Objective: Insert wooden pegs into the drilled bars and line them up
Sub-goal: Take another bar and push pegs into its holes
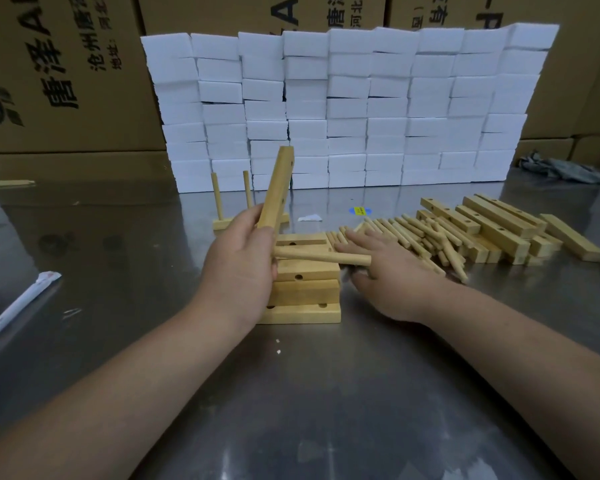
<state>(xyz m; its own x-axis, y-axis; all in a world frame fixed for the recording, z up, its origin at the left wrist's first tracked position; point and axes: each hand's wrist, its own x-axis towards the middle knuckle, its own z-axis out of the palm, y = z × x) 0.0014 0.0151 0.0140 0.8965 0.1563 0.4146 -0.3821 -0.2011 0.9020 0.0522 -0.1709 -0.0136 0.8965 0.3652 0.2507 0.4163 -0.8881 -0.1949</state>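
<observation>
Head view: the left hand (pixel 238 259) has its grip wrapped round the lower end of a tilted drilled bar (pixel 279 181), with a peg (pixel 326 257) jutting rightward from that hand. The right hand (pixel 392 275) lies flat, grip released, fingers on the loose pegs (pixel 416 233) beside stacked bars (pixel 305 292) on the worktop (pixel 326 393).

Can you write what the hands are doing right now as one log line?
left hand: holds tilted drilled bar and one peg | right hand: flat on loose pegs
</observation>
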